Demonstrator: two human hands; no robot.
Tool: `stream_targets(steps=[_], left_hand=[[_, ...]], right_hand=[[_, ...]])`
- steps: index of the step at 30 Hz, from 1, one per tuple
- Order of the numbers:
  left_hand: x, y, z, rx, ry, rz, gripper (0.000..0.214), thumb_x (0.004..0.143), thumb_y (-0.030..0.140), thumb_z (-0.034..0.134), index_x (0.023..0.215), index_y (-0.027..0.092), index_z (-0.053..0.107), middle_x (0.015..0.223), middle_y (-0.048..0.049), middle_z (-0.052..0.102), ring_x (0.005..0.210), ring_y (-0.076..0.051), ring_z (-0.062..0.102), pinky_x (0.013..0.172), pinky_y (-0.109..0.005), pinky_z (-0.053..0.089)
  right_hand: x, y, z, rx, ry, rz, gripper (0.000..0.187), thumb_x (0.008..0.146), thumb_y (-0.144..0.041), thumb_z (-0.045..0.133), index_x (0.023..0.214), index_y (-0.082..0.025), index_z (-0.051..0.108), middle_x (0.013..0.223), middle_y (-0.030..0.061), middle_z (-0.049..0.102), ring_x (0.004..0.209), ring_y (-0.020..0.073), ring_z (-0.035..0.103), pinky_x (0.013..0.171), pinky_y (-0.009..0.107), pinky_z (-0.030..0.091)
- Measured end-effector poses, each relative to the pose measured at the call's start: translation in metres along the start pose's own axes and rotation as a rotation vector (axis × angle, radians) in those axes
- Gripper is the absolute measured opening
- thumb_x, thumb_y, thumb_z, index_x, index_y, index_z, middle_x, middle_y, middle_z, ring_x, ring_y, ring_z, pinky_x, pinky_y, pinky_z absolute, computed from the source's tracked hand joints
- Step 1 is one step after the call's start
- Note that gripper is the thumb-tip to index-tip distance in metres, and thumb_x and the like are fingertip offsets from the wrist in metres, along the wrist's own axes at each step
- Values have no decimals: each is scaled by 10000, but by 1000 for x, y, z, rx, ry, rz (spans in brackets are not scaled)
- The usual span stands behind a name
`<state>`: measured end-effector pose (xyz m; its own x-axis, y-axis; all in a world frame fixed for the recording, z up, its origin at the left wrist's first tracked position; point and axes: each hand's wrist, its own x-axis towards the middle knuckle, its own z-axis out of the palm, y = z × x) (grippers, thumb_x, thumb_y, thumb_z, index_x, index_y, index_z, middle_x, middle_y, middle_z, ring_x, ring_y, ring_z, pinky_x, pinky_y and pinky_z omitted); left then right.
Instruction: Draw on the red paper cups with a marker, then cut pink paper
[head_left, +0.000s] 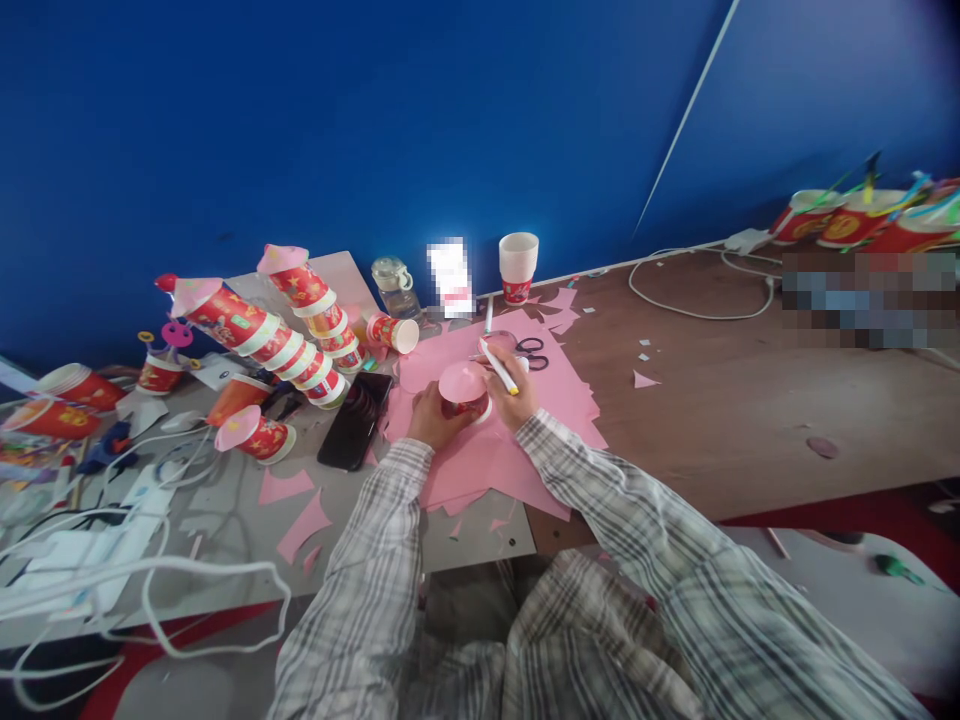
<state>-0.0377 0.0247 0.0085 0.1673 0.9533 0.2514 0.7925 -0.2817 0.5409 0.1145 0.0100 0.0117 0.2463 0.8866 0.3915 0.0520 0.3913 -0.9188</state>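
Note:
My left hand (435, 418) is wrapped round a red paper cup (463, 408) topped with a pink paper cone (461, 381). In my right hand (517, 400) is a white marker (498, 366) with a yellow end, slanting across the fingers beside the cone. Both hands are over a stack of pink paper sheets (480, 465). Black-handled scissors (532, 354) lie on the sheets just beyond my right hand. Part of the cup is hidden by my left fingers.
Towers of red cups (274, 345) with pink cone tops lean at the left, near a black phone (355, 420). A glass jar (396, 287) and stacked white cups (518, 262) stand by the blue wall. White cables (217, 570) tangle at the lower left.

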Motion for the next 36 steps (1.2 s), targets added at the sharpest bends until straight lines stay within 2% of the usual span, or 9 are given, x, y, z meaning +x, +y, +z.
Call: stream_targets(steps=[5, 9, 16, 21, 25, 30, 36], left_hand=[[1, -4, 4, 69, 122, -101, 750, 417, 501, 711, 1008, 129, 438, 952, -101, 571, 932, -250, 555, 864, -430, 403], [1, -10, 7, 111, 171, -154, 785, 427, 513, 701, 1034, 120, 395, 963, -124, 561, 958, -275, 553, 867, -448, 396], [0, -10, 7, 126, 143, -89, 848, 467, 508, 691, 1159, 162, 342, 1063, -105, 541, 1036, -241, 527, 907, -416, 376], [-2, -5, 5, 152, 115, -89, 630, 520, 477, 668, 1038, 171, 478, 907, -54, 525, 917, -211, 547, 874, -389, 389], [-1, -7, 7, 159, 100, -79, 490, 583, 443, 635, 984, 186, 519, 860, -41, 511, 879, -186, 537, 855, -365, 393], [-1, -9, 8, 167, 104, -71, 576, 570, 427, 651, 1059, 169, 490, 897, -65, 517, 925, -211, 521, 871, -387, 376], [-1, -8, 8, 171, 88, -69, 589, 559, 446, 659, 1054, 167, 505, 873, -64, 517, 900, -214, 521, 868, -389, 369]], right_hand=[[-7, -9, -3, -122, 12, -151, 394, 826, -253, 474, 1212, -182, 444, 1069, 98, 604, 969, 191, 607, 910, 406, 492], [-13, -24, -6, -224, 30, -238, 277, 843, -283, 453, 1079, -168, 543, 895, 68, 616, 855, 182, 596, 851, 381, 488], [-16, -28, -5, -213, -5, -320, 252, 870, -329, 423, 962, -165, 591, 910, 67, 654, 876, 175, 627, 845, 346, 489], [-17, -25, -6, -197, -92, -304, 268, 873, -347, 417, 997, -174, 580, 902, 68, 663, 808, 168, 645, 735, 313, 523], [-18, -27, -5, -232, -146, -343, 250, 866, -331, 429, 998, -192, 589, 896, 68, 668, 795, 177, 651, 732, 323, 529], [-17, -26, -4, -279, -155, -345, 251, 863, -332, 422, 990, -203, 597, 875, 67, 673, 787, 192, 659, 750, 352, 532], [-15, -22, -3, -286, -156, -344, 243, 860, -317, 434, 985, -195, 603, 878, 63, 681, 798, 181, 662, 745, 330, 534]])
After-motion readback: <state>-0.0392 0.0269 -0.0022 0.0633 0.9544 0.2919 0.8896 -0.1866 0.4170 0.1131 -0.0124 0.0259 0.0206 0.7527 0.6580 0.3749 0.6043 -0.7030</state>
